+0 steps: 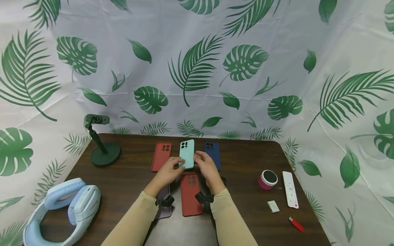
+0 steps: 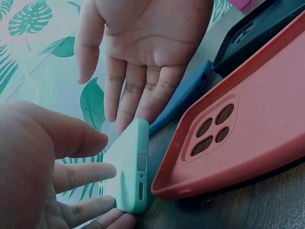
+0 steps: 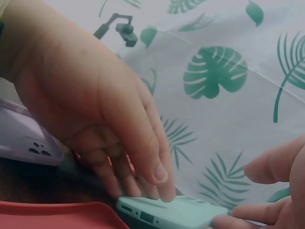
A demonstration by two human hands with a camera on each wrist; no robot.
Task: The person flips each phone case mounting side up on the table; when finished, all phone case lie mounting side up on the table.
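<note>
A mint-green phone case lies back side up near the table's far edge, between a red phone case and a blue phone case. My left hand touches its left side with fingers mostly straight, some fingertips at the edge, as the left wrist view shows. At its right side is my right hand, palm turned inward and fingers loosely extended. Closer to me lies another red phone case, hollow side up in the left wrist view. A lilac phone case is partly under my left forearm.
A dark phone case lies partly behind my right wrist. At left are a black camera stand and blue headphones. On the right lie a round jar, a white remote, a small white box and a red USB stick.
</note>
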